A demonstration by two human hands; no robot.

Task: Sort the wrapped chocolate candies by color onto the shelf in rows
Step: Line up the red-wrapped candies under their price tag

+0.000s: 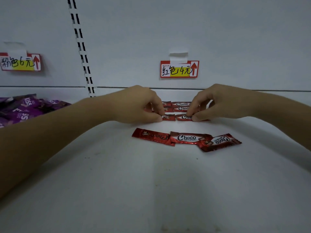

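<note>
The left hand [139, 105] pinches the end of one red candy [169, 117] between thumb and fingertips, and the right hand [218, 103] pinches a second red candy [184, 117] lying end to end with it on the white shelf [151, 182]. Just behind them lie more rowed red candies [180, 106], below a red price tag [179, 69]. Three loose red candies [186, 138] overlap nearer the camera, and purple candies [25, 110] are piled far left.

Both forearms bare, reaching fwd from the frame's sides, converging twd centre. L hand [139, 105] palm down, fingers curled, thumb + index tips pinching a red candy [168, 117]. R hand [217, 103] mirrors it, thumb + index pinching the neighbouring red candy [184, 117]. Hands near, not touching.
</note>
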